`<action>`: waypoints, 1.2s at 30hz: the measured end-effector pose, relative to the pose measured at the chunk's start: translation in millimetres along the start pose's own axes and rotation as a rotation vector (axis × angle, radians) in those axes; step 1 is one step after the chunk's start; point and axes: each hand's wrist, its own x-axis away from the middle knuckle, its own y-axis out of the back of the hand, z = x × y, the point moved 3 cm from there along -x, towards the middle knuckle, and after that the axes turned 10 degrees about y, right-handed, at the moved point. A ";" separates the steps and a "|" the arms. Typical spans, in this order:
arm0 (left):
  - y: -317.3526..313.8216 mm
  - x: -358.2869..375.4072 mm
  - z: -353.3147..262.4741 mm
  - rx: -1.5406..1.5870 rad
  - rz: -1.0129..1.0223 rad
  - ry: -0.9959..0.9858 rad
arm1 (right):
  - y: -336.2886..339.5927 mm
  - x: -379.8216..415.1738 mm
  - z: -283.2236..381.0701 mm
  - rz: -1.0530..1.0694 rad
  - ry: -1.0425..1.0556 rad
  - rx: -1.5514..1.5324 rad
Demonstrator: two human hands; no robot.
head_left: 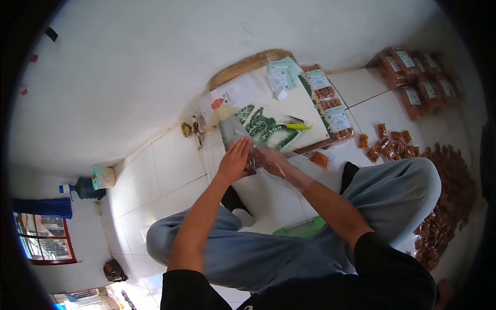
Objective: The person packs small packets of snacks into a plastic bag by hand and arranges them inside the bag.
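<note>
A clear plastic bag (281,168) is between my hands, over the near edge of a low board (289,111) with a white and green top. My left hand (236,159) grips the bag from outside, fingers long and the thumb below. My right hand (269,159) looks to be inside it, with plastic over the wrist and forearm; its fingertips are hidden. On the board lie a yellow-green stapler (299,125), green-and-white printed labels (284,75) and a stack of clear bags (235,93) with a red print.
Labelled packs (337,120) line the board's right side. A small brown packet (319,159) lies near my right forearm. To the right are loose small packets (392,146), a large pile of them (447,201) and stacked filled packs (421,82). My bent knees flank the workspace.
</note>
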 end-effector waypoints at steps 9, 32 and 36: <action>-7.5 1.3 3.5 -0.020 -0.061 -0.001 | 79.1 87.5 22.8 0.373 -0.060 -0.019; -0.9 -2.3 -3.1 0.021 -0.003 0.041 | 197.8 325.7 -203.2 0.205 -1.121 0.805; -6.9 -1.7 0.6 0.030 -0.019 0.043 | 220.9 307.6 -200.6 -0.054 -1.062 0.809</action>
